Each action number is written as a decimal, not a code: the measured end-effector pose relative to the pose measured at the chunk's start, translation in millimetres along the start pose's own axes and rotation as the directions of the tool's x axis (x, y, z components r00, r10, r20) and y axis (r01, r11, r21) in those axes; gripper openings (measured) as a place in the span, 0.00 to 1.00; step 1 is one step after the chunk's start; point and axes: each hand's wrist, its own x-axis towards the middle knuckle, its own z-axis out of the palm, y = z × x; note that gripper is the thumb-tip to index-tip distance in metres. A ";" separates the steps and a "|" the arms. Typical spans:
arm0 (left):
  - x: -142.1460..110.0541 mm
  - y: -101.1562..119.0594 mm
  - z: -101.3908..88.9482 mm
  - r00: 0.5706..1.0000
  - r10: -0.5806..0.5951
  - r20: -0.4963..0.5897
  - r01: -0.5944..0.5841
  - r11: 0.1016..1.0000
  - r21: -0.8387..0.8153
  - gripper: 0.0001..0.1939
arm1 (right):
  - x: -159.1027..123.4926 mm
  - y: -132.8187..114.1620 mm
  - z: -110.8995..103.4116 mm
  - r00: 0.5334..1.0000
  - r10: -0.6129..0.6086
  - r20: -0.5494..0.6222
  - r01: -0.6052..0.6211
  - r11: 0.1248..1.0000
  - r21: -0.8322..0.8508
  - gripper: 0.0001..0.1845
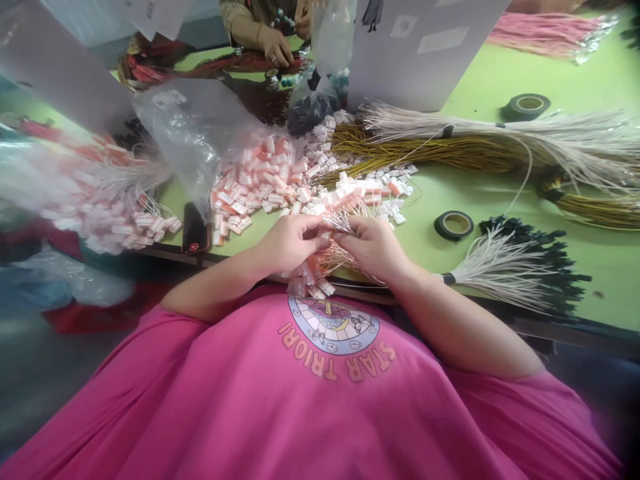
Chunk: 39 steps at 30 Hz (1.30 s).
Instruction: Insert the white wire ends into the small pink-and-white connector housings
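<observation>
Just above the table's front edge, my two hands meet over a bundle of thin white wires (340,221). My right hand (374,245) is closed around the bundle, whose wires fan out under and beyond the fingers. My left hand (296,241) pinches thumb and fingertips together right beside the wires; what lies between them is too small to make out. White-and-orange connectors (313,277) hang below the hands at the table edge. Behind them spreads a large heap of similar connectors (265,173).
At right lie black tape rolls (454,225), a wire bundle with black connectors (530,263), and long white (480,127) and yellow wires (450,152). A clear plastic bag (185,133) and a dark phone-like object (195,227) are at left. Across the table, another person's hand (277,48) rests near reddish wires.
</observation>
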 end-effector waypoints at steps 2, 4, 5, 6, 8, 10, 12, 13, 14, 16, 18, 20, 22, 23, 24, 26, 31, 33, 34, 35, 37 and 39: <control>0.6 -0.8 0.7 0.999 0.034 -0.036 -0.032 0.998 0.047 0.09 | 0.3 -0.5 -0.3 1.000 0.017 -0.015 -0.017 1.000 -0.024 0.13; 0.6 -0.1 0.2 0.998 0.032 -0.052 -0.029 0.998 0.055 0.09 | 0.6 -1.2 -1.3 0.999 0.039 -0.016 -0.039 0.999 -0.030 0.13; 0.5 0.5 -0.2 0.998 0.027 -0.053 -0.025 0.998 0.049 0.08 | 0.7 -1.5 -1.8 0.999 0.041 -0.013 -0.042 0.999 -0.022 0.13; 0.4 1.1 -0.5 0.998 0.026 -0.054 -0.023 0.999 0.047 0.07 | 0.6 -1.7 -2.0 0.999 0.040 -0.008 -0.040 0.999 -0.012 0.12; 0.6 1.3 -0.2 0.998 0.028 -0.048 -0.025 0.998 0.055 0.06 | 0.3 -1.9 -1.3 0.999 0.032 -0.010 -0.032 0.999 0.004 0.11; 1.7 -0.3 1.6 0.999 0.020 -0.026 -0.019 0.999 0.045 0.07 | -0.2 -1.8 0.6 1.000 0.025 -0.015 -0.025 1.000 0.000 0.09; 3.5 -3.1 4.2 1.000 0.015 0.000 -0.015 1.000 0.022 0.07 | -0.5 -1.4 2.7 0.999 0.026 -0.020 -0.026 1.000 -0.018 0.08; 4.3 -4.6 5.4 1.000 0.022 0.003 -0.022 1.000 0.014 0.06 | -0.6 -1.2 3.6 0.999 0.025 -0.022 -0.025 0.999 -0.020 0.08; 4.8 -5.9 6.2 0.999 0.034 -0.001 -0.034 0.999 0.016 0.06 | -0.8 -1.1 4.1 0.999 0.023 -0.026 -0.024 0.999 -0.023 0.08; 4.3 -6.8 6.5 0.997 0.071 -0.024 -0.069 0.996 0.057 0.05 | -1.2 -0.8 3.9 0.999 0.016 -0.032 -0.017 0.999 -0.032 0.08; 1.4 -5.0 5.0 0.992 0.120 -0.029 -0.116 0.986 0.117 0.05 | -2.1 -0.6 2.1 1.000 0.000 -0.017 0.000 0.999 -0.039 0.09; -2.6 -1.7 2.3 0.977 0.211 -0.020 -0.203 0.960 0.191 0.06 | -3.1 -0.3 -0.7 0.999 -0.029 0.024 0.029 0.999 -0.025 0.09; -6.2 -0.2 -1.9 0.939 0.344 0.005 -0.331 0.901 0.281 0.09 | -3.5 0.4 -3.8 0.996 -0.054 0.070 0.053 0.998 0.018 0.09; -7.5 -1.4 -5.1 0.916 0.401 0.021 -0.385 0.862 0.328 0.09 | -3.2 1.1 -5.2 0.995 -0.058 0.081 0.055 0.998 0.035 0.10; -8.5 -4.6 -9.4 0.898 0.440 0.034 -0.419 0.827 0.374 0.08 | -2.6 2.0 -6.4 0.995 -0.058 0.075 0.054 0.997 0.049 0.10; -10.0 -17.1 -22.1 0.899 0.439 0.012 -0.392 0.791 0.469 0.08 | -0.7 4.3 -8.2 0.998 -0.058 0.028 0.055 0.995 0.082 0.11; -17.7 -71.8 -65.9 0.946 0.070 -0.315 0.197 0.648 0.735 0.12 | 3.6 10.2 -8.1 0.999 -0.015 -0.037 0.023 0.970 0.244 0.08; -20.4 -92.7 -76.7 0.938 -0.074 -0.338 0.321 0.548 0.772 0.10 | 4.4 12.0 -6.6 0.999 0.040 -0.016 -0.034 0.964 0.262 0.08; -20.8 -101.3 -79.1 0.937 -0.114 -0.329 0.338 0.527 0.779 0.10 | 4.7 12.7 -6.0 0.998 0.060 -0.008 -0.056 0.965 0.257 0.09; -20.5 -108.4 -79.6 0.938 -0.131 -0.321 0.340 0.526 0.780 0.10 | 4.9 13.1 -5.4 0.997 0.073 -0.003 -0.070 0.967 0.246 0.09; -18.3 -117.2 -76.5 0.944 -0.126 -0.305 0.323 0.551 0.770 0.10 | 5.1 13.2 -4.7 0.996 0.085 -0.003 -0.082 0.973 0.215 0.08; -15.7 -117.8 -70.9 0.949 -0.102 -0.299 0.300 0.587 0.752 0.11 | 4.8 11.9 -4.5 0.996 0.089 -0.005 -0.086 0.976 0.200 0.08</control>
